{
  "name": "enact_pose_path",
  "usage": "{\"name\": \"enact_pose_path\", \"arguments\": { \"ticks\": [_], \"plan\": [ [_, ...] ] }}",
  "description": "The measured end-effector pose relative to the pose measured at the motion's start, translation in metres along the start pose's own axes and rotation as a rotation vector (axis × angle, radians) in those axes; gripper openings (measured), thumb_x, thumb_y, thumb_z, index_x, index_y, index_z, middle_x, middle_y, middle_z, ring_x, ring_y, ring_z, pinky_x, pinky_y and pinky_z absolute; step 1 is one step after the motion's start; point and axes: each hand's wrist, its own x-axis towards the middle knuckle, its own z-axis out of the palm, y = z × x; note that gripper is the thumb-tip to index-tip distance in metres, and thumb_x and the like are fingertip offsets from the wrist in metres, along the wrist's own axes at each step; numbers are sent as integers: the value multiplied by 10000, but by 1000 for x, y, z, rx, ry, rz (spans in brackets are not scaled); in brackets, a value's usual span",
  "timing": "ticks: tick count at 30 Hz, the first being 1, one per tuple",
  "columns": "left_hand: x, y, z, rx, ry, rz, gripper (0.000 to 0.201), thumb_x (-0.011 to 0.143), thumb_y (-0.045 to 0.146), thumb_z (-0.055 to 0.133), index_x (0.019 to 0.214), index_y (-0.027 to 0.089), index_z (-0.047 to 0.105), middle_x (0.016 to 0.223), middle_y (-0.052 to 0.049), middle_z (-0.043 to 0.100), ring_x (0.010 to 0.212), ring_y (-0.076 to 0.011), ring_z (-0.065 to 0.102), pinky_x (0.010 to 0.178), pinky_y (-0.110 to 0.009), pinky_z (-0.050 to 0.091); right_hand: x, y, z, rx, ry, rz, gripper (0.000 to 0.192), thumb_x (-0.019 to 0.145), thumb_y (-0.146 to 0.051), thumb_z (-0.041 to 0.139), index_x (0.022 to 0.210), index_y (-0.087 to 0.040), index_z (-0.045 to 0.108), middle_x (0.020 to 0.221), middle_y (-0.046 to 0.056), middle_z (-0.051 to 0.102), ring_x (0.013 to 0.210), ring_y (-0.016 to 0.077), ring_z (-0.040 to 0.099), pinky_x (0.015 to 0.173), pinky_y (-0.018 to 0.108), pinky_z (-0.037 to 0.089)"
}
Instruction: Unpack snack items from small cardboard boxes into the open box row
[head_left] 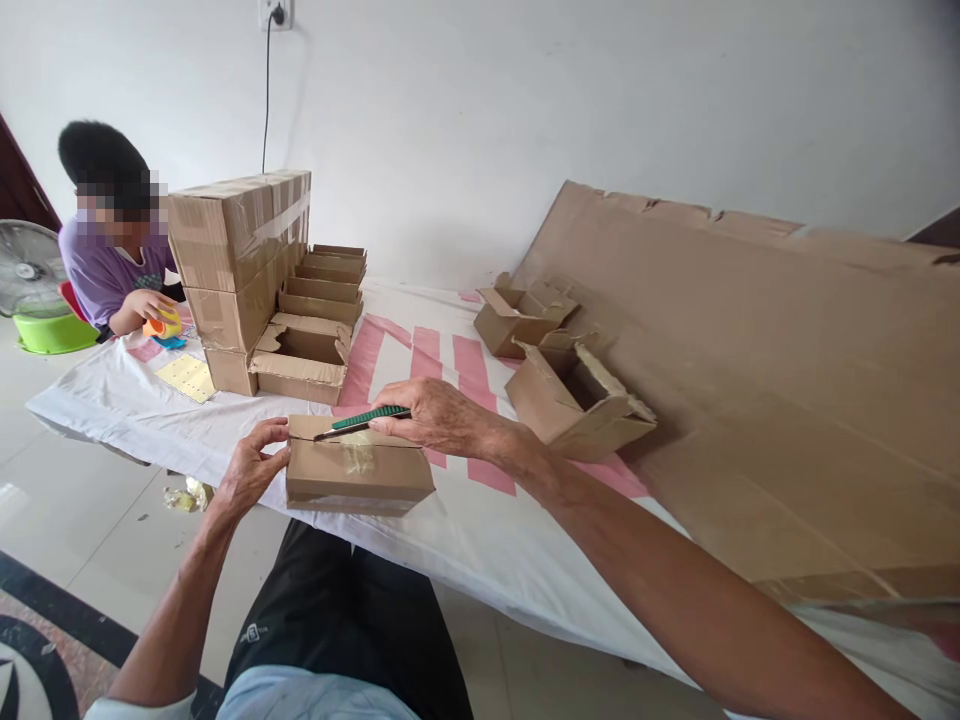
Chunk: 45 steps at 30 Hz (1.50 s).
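In the head view, a small closed cardboard box (322, 478) lies at the table's near edge, with clear tape across its top seam. My left hand (253, 465) grips the left end of this box between thumb and fingers. A green utility knife (360, 419) is held in my right hand (435, 412) above the box. Its blade points left and meets the top seam near the left end; how deep it sits I cannot tell.
Stacked taped boxes (244, 240) stand at the left, beside several opened boxes (300, 375). Two more opened boxes (559, 400) sit right of centre. A large cardboard sheet (750, 380) leans at the right. Across the cloth-covered table (480, 530), another person (120, 260) handles an orange-yellow object (163, 323).
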Motion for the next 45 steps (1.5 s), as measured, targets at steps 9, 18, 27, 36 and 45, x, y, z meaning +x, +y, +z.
{"name": "enact_pose_path", "arguments": {
  "ticks": [9,18,27,36,45],
  "plan": [
    [3,0,-2,37,2,19,241,824,404,817,991,234,854,1458,-127,688,1323,-337,664,779,-297,575,3,3,-8,-34,-33,30,230,896,-342,621,702,-241,696,715,7,692,662,174,542,633,327,326],
    [7,-3,-3,5,-21,6,272,800,456,834,952,230,857,1473,-143,671,1386,-366,628,794,-314,576,6,-6,-6,-124,-19,16,299,905,-362,620,638,-230,629,639,20,630,608,165,476,616,346,280],
    [14,-4,-4,28,-2,-2,288,804,453,827,984,230,861,1458,-131,700,1381,-361,640,859,-338,592,8,-5,-31,-125,-83,95,460,911,-358,661,539,-214,432,509,-24,412,492,109,280,562,379,194],
    [20,-2,-5,-19,-14,-43,319,765,480,863,938,213,833,1492,-148,679,1437,-377,605,981,-382,613,7,-6,-33,-177,-155,66,401,940,-246,621,595,-235,418,562,-32,419,554,139,319,617,374,233],
    [25,5,-6,-41,-27,-68,400,727,521,895,938,188,826,1503,-169,676,1415,-390,620,1004,-404,603,-14,22,-29,-102,-45,88,450,925,-217,741,544,-193,504,560,-10,468,616,113,387,660,371,238]
  ]
}}
